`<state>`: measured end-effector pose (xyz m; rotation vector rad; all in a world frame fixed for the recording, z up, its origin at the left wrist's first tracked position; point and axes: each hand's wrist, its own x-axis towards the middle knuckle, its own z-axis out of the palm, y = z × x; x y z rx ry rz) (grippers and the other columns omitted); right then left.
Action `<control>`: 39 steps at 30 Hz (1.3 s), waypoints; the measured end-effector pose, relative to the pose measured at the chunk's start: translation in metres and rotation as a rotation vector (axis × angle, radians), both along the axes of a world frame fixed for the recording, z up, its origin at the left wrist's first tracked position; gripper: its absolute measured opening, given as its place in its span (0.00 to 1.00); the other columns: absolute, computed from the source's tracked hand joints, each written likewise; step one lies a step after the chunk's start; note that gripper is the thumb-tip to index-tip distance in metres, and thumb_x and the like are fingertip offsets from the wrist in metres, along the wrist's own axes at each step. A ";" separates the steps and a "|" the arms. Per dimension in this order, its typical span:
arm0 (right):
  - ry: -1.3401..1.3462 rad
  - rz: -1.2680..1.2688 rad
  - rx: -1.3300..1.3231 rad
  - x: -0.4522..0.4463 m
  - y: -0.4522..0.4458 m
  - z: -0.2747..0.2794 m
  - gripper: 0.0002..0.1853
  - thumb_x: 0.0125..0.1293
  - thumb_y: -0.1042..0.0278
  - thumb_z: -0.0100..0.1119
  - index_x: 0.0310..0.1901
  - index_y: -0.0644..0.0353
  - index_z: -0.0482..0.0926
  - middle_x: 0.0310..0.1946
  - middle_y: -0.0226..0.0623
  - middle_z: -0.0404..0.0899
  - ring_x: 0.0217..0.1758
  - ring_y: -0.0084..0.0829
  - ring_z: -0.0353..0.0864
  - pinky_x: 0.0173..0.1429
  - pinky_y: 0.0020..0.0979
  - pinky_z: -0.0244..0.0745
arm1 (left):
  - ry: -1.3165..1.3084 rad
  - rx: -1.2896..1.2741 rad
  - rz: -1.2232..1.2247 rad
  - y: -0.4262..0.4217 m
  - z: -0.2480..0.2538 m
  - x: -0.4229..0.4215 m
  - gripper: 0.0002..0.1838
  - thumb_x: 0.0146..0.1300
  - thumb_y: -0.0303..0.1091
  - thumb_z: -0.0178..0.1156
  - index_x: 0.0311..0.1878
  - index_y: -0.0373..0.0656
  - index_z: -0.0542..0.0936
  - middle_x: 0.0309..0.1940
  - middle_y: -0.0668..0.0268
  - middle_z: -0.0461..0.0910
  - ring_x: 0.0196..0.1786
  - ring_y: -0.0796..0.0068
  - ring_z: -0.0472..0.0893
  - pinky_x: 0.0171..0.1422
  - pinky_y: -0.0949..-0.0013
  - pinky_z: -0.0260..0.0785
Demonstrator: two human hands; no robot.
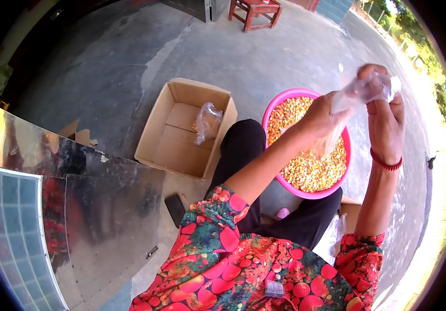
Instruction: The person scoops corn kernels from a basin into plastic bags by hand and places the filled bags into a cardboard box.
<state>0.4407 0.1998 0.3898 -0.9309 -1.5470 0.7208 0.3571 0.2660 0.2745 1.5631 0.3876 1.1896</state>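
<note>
My left hand (pixel 322 116) is closed around a clear plastic bag (pixel 355 96), over a pink basin (pixel 268 110) of yellow and orange corn kernels (pixel 314 173). The bag's lower part hangs below that hand, in front of the corn; how much is inside it I cannot tell. Higher and to the right, my right hand (pixel 385 116) has its fingers bent around the bag's upper end. A red bracelet circles the right wrist. Left of the basin, a cardboard box (pixel 153 142) holds another clear bag (pixel 208 124) with some corn in it.
A black phone (pixel 175 210) lies on the floor beside my leg, with a small metal object (pixel 152 252) nearby. Clear plastic (pixel 332 236) sits by another carton at my right. A reddish wooden stool (pixel 255 11) stands ahead, and a shiny metal panel (pixel 111 207) is at the left.
</note>
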 end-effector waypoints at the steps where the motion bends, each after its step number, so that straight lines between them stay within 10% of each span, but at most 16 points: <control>1: 0.017 0.000 -0.012 -0.005 0.005 0.000 0.11 0.68 0.71 0.46 0.47 0.64 0.75 0.40 0.28 0.77 0.43 0.17 0.74 0.50 0.23 0.69 | -0.102 -0.226 -0.199 0.004 0.008 -0.008 0.23 0.59 0.41 0.60 0.54 0.39 0.70 0.41 0.59 0.78 0.43 0.69 0.79 0.44 0.68 0.73; 4: -0.073 0.110 0.078 -0.031 0.011 0.014 0.14 0.67 0.71 0.49 0.52 0.65 0.71 0.46 0.33 0.76 0.48 0.22 0.74 0.51 0.25 0.70 | -0.300 -0.403 -0.133 0.012 0.025 -0.049 0.12 0.58 0.23 0.48 0.44 0.39 0.76 0.28 0.65 0.79 0.27 0.79 0.76 0.29 0.75 0.70; 7: -0.211 0.018 0.076 -0.032 0.007 0.012 0.15 0.66 0.71 0.48 0.54 0.63 0.71 0.56 0.37 0.70 0.54 0.27 0.72 0.53 0.29 0.70 | -0.327 -0.577 0.253 0.039 0.019 -0.100 0.07 0.60 0.32 0.51 0.35 0.38 0.73 0.23 0.64 0.75 0.27 0.76 0.76 0.27 0.71 0.71; 10: -0.238 -0.034 0.010 -0.014 0.005 0.002 0.14 0.65 0.71 0.51 0.52 0.62 0.73 0.48 0.35 0.76 0.50 0.24 0.74 0.49 0.25 0.71 | -0.452 -0.383 0.332 0.060 -0.006 -0.166 0.13 0.66 0.41 0.52 0.33 0.40 0.72 0.19 0.73 0.65 0.27 0.76 0.70 0.47 0.66 0.70; 18: -0.111 -0.032 -0.315 0.025 -0.010 -0.043 0.07 0.66 0.74 0.48 0.41 0.65 0.76 0.29 0.29 0.75 0.31 0.16 0.72 0.37 0.19 0.68 | -0.124 -0.475 0.731 0.091 -0.189 -0.301 0.09 0.67 0.35 0.49 0.37 0.39 0.72 0.27 0.70 0.71 0.30 0.82 0.69 0.36 0.76 0.68; 20: -0.091 -0.063 -0.350 0.031 -0.012 -0.050 0.07 0.66 0.74 0.48 0.41 0.65 0.76 0.29 0.29 0.75 0.31 0.17 0.72 0.36 0.19 0.68 | 0.092 -0.569 0.764 0.095 -0.273 -0.343 0.13 0.65 0.40 0.51 0.41 0.39 0.74 0.29 0.67 0.74 0.34 0.76 0.75 0.40 0.69 0.70; 22: -0.053 -0.104 -0.390 0.039 -0.016 -0.056 0.07 0.66 0.73 0.48 0.40 0.65 0.76 0.28 0.29 0.74 0.30 0.17 0.72 0.35 0.19 0.67 | 0.901 -0.711 0.897 0.093 -0.343 -0.378 0.18 0.60 0.46 0.53 0.46 0.43 0.75 0.32 0.61 0.78 0.38 0.66 0.78 0.44 0.61 0.71; 25: 0.005 -0.144 -0.382 0.046 -0.016 -0.062 0.07 0.66 0.73 0.48 0.40 0.64 0.76 0.28 0.29 0.74 0.29 0.17 0.71 0.35 0.19 0.67 | 1.579 -0.372 0.969 0.048 -0.358 -0.372 0.20 0.57 0.52 0.53 0.40 0.45 0.77 0.32 0.58 0.77 0.39 0.59 0.78 0.48 0.55 0.70; 27: 0.016 -0.175 -0.388 0.048 -0.017 -0.064 0.08 0.66 0.73 0.47 0.40 0.64 0.76 0.27 0.29 0.74 0.29 0.17 0.71 0.34 0.19 0.66 | 1.493 -0.550 0.826 0.055 -0.363 -0.360 0.22 0.59 0.54 0.51 0.33 0.42 0.76 0.32 0.60 0.76 0.41 0.60 0.77 0.49 0.57 0.71; 29: 0.031 -0.172 -0.419 0.051 -0.016 -0.067 0.07 0.66 0.74 0.47 0.40 0.64 0.76 0.27 0.28 0.73 0.29 0.16 0.70 0.34 0.19 0.66 | 0.796 -1.297 0.815 0.055 -0.352 -0.335 0.20 0.63 0.50 0.48 0.36 0.40 0.74 0.37 0.55 0.74 0.46 0.56 0.78 0.46 0.52 0.74; 34: 0.064 -0.189 -0.464 0.055 -0.014 -0.078 0.07 0.66 0.73 0.47 0.40 0.64 0.76 0.27 0.27 0.73 0.28 0.15 0.70 0.34 0.18 0.66 | 0.007 -1.361 0.557 0.121 -0.335 -0.301 0.16 0.69 0.42 0.44 0.47 0.37 0.68 0.48 0.55 0.70 0.46 0.52 0.77 0.45 0.52 0.76; 39: 0.090 -0.217 -0.492 0.061 -0.014 -0.086 0.07 0.66 0.73 0.47 0.40 0.63 0.76 0.27 0.27 0.73 0.28 0.15 0.70 0.34 0.17 0.66 | 0.116 -1.110 0.619 0.164 -0.314 -0.279 0.21 0.68 0.42 0.46 0.58 0.39 0.63 0.52 0.52 0.69 0.50 0.52 0.76 0.50 0.55 0.76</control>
